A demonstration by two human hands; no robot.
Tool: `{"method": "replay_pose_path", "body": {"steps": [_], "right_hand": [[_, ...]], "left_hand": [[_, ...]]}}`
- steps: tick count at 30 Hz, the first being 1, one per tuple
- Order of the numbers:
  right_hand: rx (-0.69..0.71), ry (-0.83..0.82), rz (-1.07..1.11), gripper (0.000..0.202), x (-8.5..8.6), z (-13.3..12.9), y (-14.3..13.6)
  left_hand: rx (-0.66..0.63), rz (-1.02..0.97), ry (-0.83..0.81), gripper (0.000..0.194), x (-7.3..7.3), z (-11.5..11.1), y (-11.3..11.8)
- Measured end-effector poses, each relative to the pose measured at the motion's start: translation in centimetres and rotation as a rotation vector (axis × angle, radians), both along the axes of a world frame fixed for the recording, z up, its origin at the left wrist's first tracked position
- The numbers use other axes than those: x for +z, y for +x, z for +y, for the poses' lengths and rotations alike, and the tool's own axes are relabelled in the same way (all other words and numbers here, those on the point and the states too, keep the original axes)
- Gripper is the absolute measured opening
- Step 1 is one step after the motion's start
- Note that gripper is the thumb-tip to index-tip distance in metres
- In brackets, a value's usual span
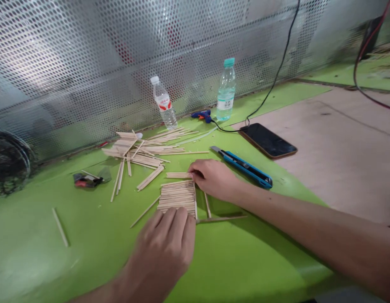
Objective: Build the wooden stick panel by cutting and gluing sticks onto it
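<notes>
A small panel of thin wooden sticks point(177, 195), laid side by side, rests on the green table. My left hand point(169, 240) is closed over its near edge with the fingers together; the fingertips are hidden. At the panel's far right corner, my right hand point(213, 179) pinches the right end of a short row of wooden sticks point(178, 175), just beyond the panel. An upright-lying stick point(195, 202) borders the panel's right side. Two more sticks point(221, 219) stretch out to the right under my right forearm.
A messy pile of sticks point(131, 149) lies beyond the panel. Behind it stand two bottles point(163, 103) point(225, 99) and a blue glue gun point(201, 115). A blue utility knife point(245, 167) with blade out and a phone point(269, 141) lie right. A perforated metal screen point(87, 75) closes the back.
</notes>
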State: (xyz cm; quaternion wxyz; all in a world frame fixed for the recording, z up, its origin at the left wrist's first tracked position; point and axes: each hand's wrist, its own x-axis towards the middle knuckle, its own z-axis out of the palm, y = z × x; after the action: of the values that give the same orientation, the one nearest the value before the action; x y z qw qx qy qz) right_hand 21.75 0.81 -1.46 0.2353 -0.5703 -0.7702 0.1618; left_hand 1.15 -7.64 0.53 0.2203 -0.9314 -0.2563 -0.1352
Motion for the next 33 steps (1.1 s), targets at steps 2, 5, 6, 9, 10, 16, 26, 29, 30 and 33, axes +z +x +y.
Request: {"method": "replay_pose_path", "body": {"steps": [2,5,6,9,10,16,26,29,30,33], "right_hand": [[0.002,0.000,-0.002,0.021,0.1,0.0,0.0],[0.009,0.001,-0.005,0.019,0.1,0.0,0.1],[0.011,0.002,-0.006,0.019,0.1,0.0,0.1],[0.009,0.005,-0.009,0.018,0.1,0.0,0.0],[0.008,0.005,-0.011,0.018,0.1,0.0,0.0],[-0.002,-0.007,-0.017,0.019,0.3,-0.1,0.0],[-0.005,0.003,-0.011,0.019,-0.1,0.1,0.0],[0.000,0.004,-0.008,0.019,-0.1,0.1,0.1],[0.000,0.005,-0.006,0.019,-0.1,0.1,0.1],[0.001,0.004,0.000,0.018,-0.1,0.2,0.2]], "left_hand": [[0.006,0.007,0.006,0.022,0.0,-0.1,-0.1],[0.027,0.025,0.002,0.023,-0.2,-0.1,-0.2],[0.039,0.031,0.001,0.023,-0.3,-0.1,-0.3],[0.073,0.045,0.002,0.020,-0.5,0.1,-0.4],[0.082,0.050,0.002,0.020,-0.6,0.2,-0.4],[0.172,0.158,0.013,0.027,-1.6,0.4,-0.8],[0.165,0.084,-0.150,0.026,-1.7,1.3,-1.0],[0.129,0.064,-0.165,0.026,-1.0,1.1,-1.2],[0.125,0.064,-0.152,0.027,-0.9,1.1,-1.2],[0.131,0.076,-0.126,0.029,-1.0,0.9,-1.2]]}}
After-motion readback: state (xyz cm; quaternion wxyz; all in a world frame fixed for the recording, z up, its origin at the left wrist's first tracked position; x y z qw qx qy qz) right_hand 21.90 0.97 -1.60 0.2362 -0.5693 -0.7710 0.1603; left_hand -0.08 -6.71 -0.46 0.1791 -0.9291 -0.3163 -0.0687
